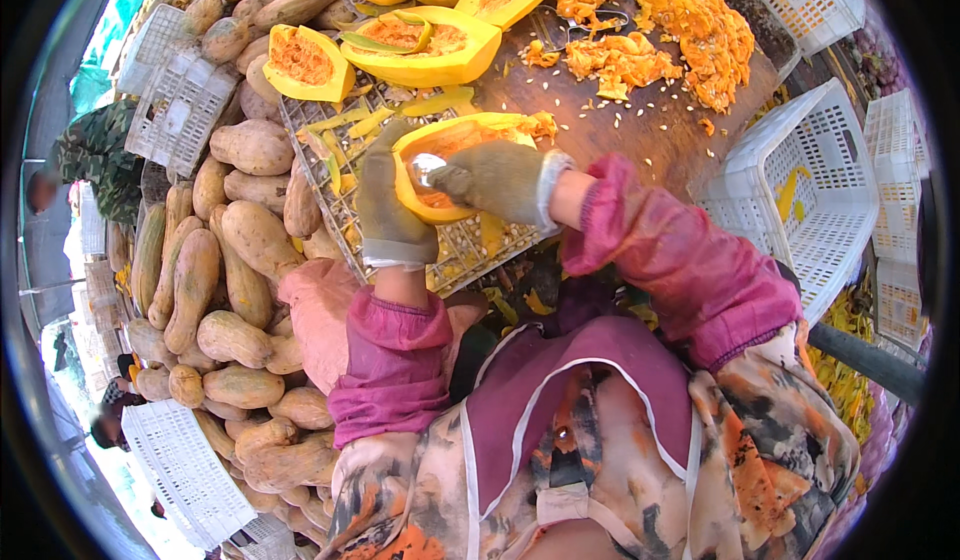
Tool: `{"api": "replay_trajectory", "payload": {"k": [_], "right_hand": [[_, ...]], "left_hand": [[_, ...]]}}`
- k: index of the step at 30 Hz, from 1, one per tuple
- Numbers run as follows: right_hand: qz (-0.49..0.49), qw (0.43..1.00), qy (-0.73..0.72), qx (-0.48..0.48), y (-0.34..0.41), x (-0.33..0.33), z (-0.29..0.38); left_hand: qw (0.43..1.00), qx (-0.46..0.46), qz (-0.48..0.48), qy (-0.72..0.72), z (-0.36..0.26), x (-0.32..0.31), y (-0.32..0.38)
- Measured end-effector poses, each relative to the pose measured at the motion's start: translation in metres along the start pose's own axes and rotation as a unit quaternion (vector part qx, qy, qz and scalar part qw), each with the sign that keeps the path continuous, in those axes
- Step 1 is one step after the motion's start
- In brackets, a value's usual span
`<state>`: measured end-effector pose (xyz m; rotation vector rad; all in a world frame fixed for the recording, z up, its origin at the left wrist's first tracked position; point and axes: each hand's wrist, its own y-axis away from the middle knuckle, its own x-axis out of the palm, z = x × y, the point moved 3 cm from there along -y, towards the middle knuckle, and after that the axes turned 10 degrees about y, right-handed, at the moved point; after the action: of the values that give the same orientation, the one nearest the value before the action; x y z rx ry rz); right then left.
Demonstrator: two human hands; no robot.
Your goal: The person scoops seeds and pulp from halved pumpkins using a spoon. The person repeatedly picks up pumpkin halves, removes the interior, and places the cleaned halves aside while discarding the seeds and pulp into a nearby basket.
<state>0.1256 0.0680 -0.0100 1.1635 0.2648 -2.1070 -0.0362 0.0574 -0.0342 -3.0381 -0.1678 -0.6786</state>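
My left hand, in a soiled work glove, grips the left side of a peeled squash half with its cut face up. My gloved right hand holds a shiny metal spoon inside the hollow; its handle is hidden in the fist. Orange fibrous pulp lines the cavity and hangs over the far right end. The half is above a mesh-like crate surface strewn with peel and seeds. Beyond it lie more peeled halves, one with a green-yellow peel strip on it.
A brown board at the right carries scattered seeds and a heap of scooped pulp. Unpeeled tan squashes pile up at the left. White plastic crates stand at the right, another lower left. People are at the far left.
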Motion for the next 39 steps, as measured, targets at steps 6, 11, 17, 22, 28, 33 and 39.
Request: {"api": "replay_trajectory", "payload": {"k": [6, 11, 17, 22, 28, 33, 39], "right_hand": [[0.092, 0.981, 0.076, 0.151, 0.009, -0.012, -0.016], [0.025, 0.997, 0.066, 0.015, 0.002, -0.005, -0.001], [0.056, 0.987, 0.102, 0.107, -0.002, 0.021, -0.060], [0.037, 0.969, 0.149, 0.193, 0.043, -0.009, -0.093], [-0.026, 0.998, 0.001, -0.058, -0.005, 0.002, 0.006], [0.146, 0.986, 0.069, -0.044, -0.008, 0.025, -0.011], [-0.003, 0.992, 0.052, -0.115, -0.006, 0.000, -0.002]], "left_hand": [[0.993, -0.047, 0.004, 0.111, 0.002, 0.002, 0.002], [0.988, -0.065, -0.035, 0.139, 0.001, 0.004, 0.004], [0.991, -0.057, -0.028, 0.119, 0.002, 0.005, 0.007], [0.999, -0.010, -0.016, 0.028, -0.002, 0.008, 0.007], [0.999, 0.011, 0.043, 0.003, 0.000, 0.005, 0.009], [0.999, 0.023, 0.047, 0.001, 0.002, 0.000, 0.012], [0.999, -0.006, 0.051, 0.012, 0.003, 0.001, 0.014]]}}
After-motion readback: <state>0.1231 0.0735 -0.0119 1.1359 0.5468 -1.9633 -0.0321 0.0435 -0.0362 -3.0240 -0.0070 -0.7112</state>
